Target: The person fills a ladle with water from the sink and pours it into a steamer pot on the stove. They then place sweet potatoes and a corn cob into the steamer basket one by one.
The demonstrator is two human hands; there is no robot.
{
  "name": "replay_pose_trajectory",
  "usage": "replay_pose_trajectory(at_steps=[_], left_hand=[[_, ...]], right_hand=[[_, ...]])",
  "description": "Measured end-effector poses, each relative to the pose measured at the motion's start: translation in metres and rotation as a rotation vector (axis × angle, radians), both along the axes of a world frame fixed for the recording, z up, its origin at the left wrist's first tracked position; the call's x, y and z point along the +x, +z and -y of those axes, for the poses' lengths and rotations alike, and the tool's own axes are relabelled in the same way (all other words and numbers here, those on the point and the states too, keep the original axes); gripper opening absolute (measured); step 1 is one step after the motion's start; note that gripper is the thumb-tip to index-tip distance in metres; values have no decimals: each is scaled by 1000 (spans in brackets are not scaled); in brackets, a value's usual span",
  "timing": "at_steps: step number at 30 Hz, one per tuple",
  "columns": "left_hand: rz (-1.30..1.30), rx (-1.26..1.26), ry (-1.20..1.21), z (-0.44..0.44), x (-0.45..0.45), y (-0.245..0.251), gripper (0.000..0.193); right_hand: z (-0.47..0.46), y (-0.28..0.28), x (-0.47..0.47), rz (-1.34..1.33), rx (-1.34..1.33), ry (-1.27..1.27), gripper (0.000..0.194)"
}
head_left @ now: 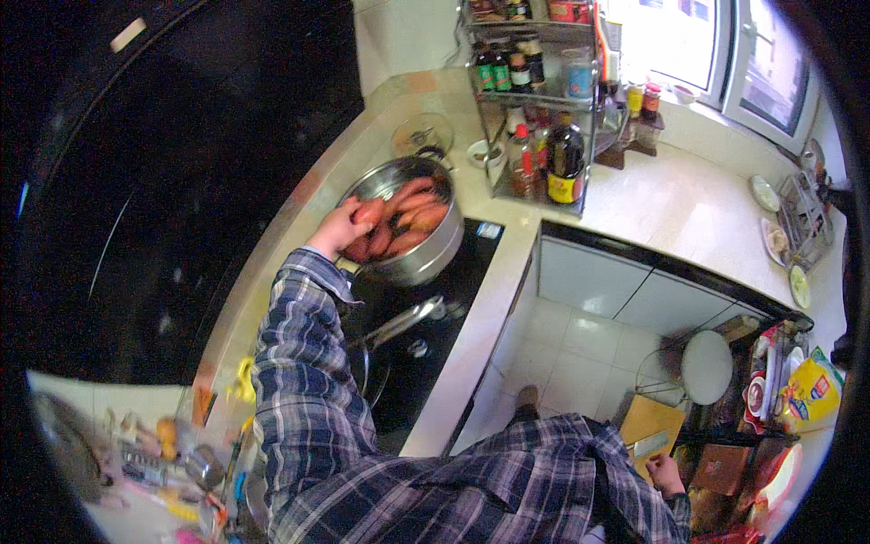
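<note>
My left hand reaches into a stainless steel pot and grips a reddish sweet potato at its near-left rim. Several more reddish sweet potatoes fill the pot. It stands on the far end of a black glass gas hob. My right hand is low at my right side, its fingers curled; whether it holds something is not clear. Just beyond it are a wooden cutting board and a metal blade that looks like a cleaver.
A wire rack of sauce bottles stands on the pale countertop beyond the pot. A glass lid is behind the pot. A round stool stands at right. Kitchen utensils hang at lower left, beneath the dark range hood.
</note>
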State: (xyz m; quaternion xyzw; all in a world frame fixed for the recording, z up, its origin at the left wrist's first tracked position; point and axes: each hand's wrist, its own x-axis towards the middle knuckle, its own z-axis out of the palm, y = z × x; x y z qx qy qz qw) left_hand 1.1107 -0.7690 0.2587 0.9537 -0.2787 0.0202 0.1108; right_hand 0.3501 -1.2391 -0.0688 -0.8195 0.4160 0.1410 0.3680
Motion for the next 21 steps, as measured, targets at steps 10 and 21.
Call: replay_pose_trajectory(at_steps=[10,21], left_hand=[[-234,-21,131,30,173,-85,55],[-87,-32,149,3,130,-29,43]], right_hand=[[-15,54,54,-131,20,-226,32],[1,20,75,-140,65,-120,33]])
